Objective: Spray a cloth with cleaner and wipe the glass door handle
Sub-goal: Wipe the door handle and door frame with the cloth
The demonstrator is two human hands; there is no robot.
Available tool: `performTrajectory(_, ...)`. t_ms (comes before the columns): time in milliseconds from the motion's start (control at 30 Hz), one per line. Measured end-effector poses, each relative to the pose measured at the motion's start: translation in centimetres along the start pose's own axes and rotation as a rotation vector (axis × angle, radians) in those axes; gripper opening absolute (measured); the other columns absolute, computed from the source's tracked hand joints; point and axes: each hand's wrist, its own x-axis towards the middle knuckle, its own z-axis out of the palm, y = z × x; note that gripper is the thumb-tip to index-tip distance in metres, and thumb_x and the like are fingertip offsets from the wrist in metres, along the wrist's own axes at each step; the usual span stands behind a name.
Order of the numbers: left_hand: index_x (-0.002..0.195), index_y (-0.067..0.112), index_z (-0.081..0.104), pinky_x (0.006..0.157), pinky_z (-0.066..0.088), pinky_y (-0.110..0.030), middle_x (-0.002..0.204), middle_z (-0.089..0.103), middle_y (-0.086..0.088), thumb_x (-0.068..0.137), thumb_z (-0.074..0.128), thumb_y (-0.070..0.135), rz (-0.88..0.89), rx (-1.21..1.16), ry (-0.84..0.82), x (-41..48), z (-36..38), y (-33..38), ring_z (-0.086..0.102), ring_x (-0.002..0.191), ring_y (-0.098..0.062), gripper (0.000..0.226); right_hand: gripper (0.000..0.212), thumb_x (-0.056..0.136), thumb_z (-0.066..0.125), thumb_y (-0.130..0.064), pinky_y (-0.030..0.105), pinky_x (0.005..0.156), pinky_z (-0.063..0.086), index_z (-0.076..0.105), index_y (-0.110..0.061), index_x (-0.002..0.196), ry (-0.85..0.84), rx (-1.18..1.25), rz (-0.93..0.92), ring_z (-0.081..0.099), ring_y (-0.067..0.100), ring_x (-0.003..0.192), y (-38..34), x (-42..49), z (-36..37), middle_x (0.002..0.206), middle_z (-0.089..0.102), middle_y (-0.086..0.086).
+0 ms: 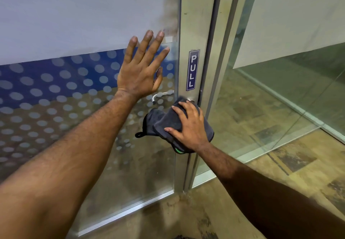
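Note:
My left hand (142, 67) lies flat on the glass door (56, 24), fingers spread and straight, just left of the metal stile. My right hand (188, 124) grips a dark grey cloth (158, 121) wrapped over the door handle on the metal stile (190, 24). The near-side handle is hidden under the cloth. A curved silver handle (158, 96) on the far side shows through the glass below my left palm. No spray bottle is in view.
A blue PULL sticker (192, 70) runs down the stile above the cloth. The door glass has a frosted upper band and dotted film. A fixed glass partition (270, 89) stands to the right. The tiled floor (280, 173) spreads below.

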Motion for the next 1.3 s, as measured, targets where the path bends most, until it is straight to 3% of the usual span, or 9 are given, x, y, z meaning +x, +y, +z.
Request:
performTrajectory(100,0.157,0.018,0.032,0.119,0.012,-0.053,0.163,0.029,-0.014,0.098,0.042,0.035,-0.002,0.001,0.028,0.0,0.0,0.0,0.027,0.149,-0.036,0.061,0.069,0.085,0.051,-0.070,0.053,0.106,0.035,0.052,-0.021,0.135,0.009,-0.163,-0.018,0.050,0.028,0.125,-2.8,1.1,0.9,0.135,0.055,0.003)
performTrajectory(300,0.156,0.018,0.034,0.120,0.010,-0.053,0.162,0.030,-0.015,0.097,0.044,0.035,0.012,-0.002,0.028,0.2,0.0,0.1,0.028,0.149,-0.036,0.062,0.071,0.075,0.075,-0.050,0.048,0.089,0.047,0.050,-0.012,0.129,0.017,-0.310,0.024,0.057,0.029,0.102,-6.5,2.3,2.0,0.117,0.059,0.009)
performTrajectory(467,0.157,0.018,0.031,0.120,0.008,-0.052,0.163,0.028,-0.015,0.098,0.041,0.035,0.007,-0.019,0.024,0.0,-0.1,0.1,0.026,0.149,-0.036,0.062,0.079,0.076,0.070,-0.014,0.046,0.095,0.044,0.041,-0.015,0.149,0.042,-0.220,-0.346,0.053,0.031,0.120,-2.7,0.8,1.8,0.146,0.050,0.009)
performTrajectory(567,0.157,0.018,0.031,0.121,0.008,-0.052,0.163,0.027,-0.015,0.098,0.042,0.036,0.003,-0.027,0.015,0.0,-0.1,0.0,0.025,0.150,-0.036,0.062,0.078,0.078,0.061,-0.019,0.057,0.109,0.033,0.035,-0.027,0.152,-0.005,-0.206,-0.479,0.042,0.033,0.138,-0.2,0.1,0.9,0.156,0.040,0.009)
performTrajectory(633,0.156,0.018,0.032,0.120,0.008,-0.052,0.163,0.028,-0.015,0.098,0.044,0.036,-0.003,-0.019,0.016,0.0,-0.1,-0.1,0.026,0.150,-0.036,0.062,0.074,0.080,0.060,-0.031,0.067,0.112,0.024,0.038,-0.031,0.151,0.000,-0.174,-0.351,0.039,0.033,0.142,0.9,-0.2,0.5,0.154,0.042,0.010)
performTrajectory(733,0.156,0.018,0.033,0.120,0.009,-0.052,0.162,0.030,-0.015,0.098,0.045,0.036,0.001,-0.012,0.019,0.0,-0.1,0.0,0.027,0.149,-0.036,0.062,0.065,0.078,0.065,-0.048,0.062,0.108,0.032,0.055,-0.024,0.138,0.004,-0.069,-0.118,0.048,0.033,0.129,1.2,0.1,0.0,0.136,0.054,0.011)
performTrajectory(967,0.154,0.018,0.037,0.120,0.014,-0.053,0.161,0.032,-0.014,0.098,0.043,0.034,-0.011,-0.004,0.031,0.0,-0.1,0.2,0.030,0.148,-0.036,0.059,0.055,0.070,0.074,-0.049,0.049,0.094,0.043,0.061,-0.016,0.113,-0.066,-0.224,-0.048,0.061,0.027,0.096,-2.6,1.8,0.3,0.102,0.064,0.003)
performTrajectory(1133,0.156,0.018,0.034,0.119,0.014,-0.054,0.162,0.031,-0.015,0.098,0.042,0.034,-0.019,-0.022,0.019,0.1,0.1,0.1,0.028,0.149,-0.037,0.060,0.072,0.068,0.081,-0.024,0.050,0.093,0.048,0.053,-0.011,0.133,-0.007,-0.255,-0.077,0.060,0.028,0.101,-6.6,1.7,2.1,0.118,0.061,0.009)
performTrajectory(1300,0.156,0.018,0.034,0.120,0.012,-0.053,0.161,0.031,-0.015,0.099,0.042,0.035,-0.013,-0.021,0.033,0.0,0.2,0.1,0.029,0.149,-0.037,0.060,0.073,0.074,0.072,-0.010,0.048,0.091,0.049,0.049,-0.012,0.144,0.032,-0.295,-0.367,0.061,0.032,0.110,-2.9,0.9,1.7,0.135,0.060,0.014)
